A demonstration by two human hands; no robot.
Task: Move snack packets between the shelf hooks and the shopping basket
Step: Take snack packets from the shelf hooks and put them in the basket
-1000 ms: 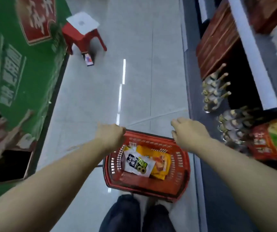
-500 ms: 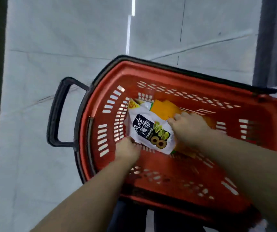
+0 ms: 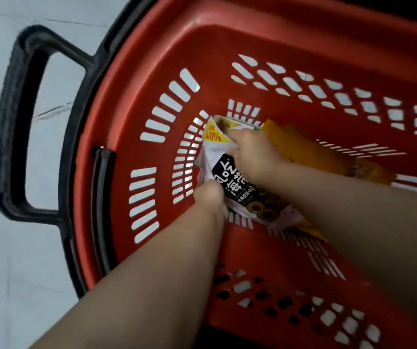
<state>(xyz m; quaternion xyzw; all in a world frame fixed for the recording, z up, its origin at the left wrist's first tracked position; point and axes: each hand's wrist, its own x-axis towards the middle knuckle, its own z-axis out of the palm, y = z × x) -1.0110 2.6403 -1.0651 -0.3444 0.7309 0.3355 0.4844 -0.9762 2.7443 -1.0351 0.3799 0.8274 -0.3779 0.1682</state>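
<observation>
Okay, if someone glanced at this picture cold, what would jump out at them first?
Probably the red shopping basket, which fills nearly the whole view, with its black handle sticking out at the left over pale floor. Next, both hands reaching down into it: the left hand and right hand hold a white snack packet with a black label. An orange packet lies behind it to the right.

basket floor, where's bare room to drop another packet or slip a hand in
Bare floor lies near the near wall of the red basket, below the left hand. It is crowded in the middle: both hands grip the white packet, the right hand on top, with the orange packet right beside it.
</observation>
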